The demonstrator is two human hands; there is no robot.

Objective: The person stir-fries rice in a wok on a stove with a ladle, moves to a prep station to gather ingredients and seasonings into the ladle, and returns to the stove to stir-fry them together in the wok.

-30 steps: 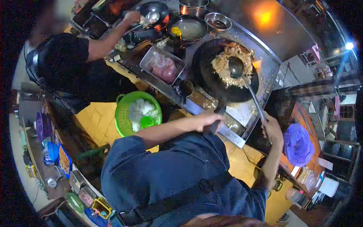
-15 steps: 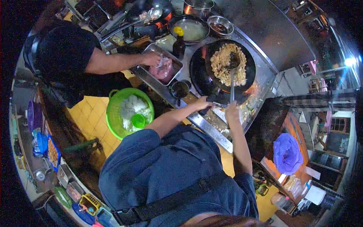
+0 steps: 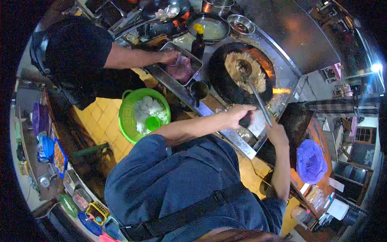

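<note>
A black wok holds brown fried rice and is tilted over the burner, flames showing along its right side. My left hand is closed at the wok's near edge, around what looks like its dark handle. In my right hand is the handle of a long metal ladle, its bowl down in the rice. Left of the wok, a small dark pan sits by the counter's edge.
At left, a co-worker's hand reaches into a metal tray of raw meat. Near it stand a yellow-capped bottle and a pan of pale liquid. A green basket of white rice is below. Flame juts out beside the wok.
The wok has tipped and its rice has shifted. My left hand has moved right; my right hand has moved right and down, slanting the ladle. Flames now flare at the wok's right.
</note>
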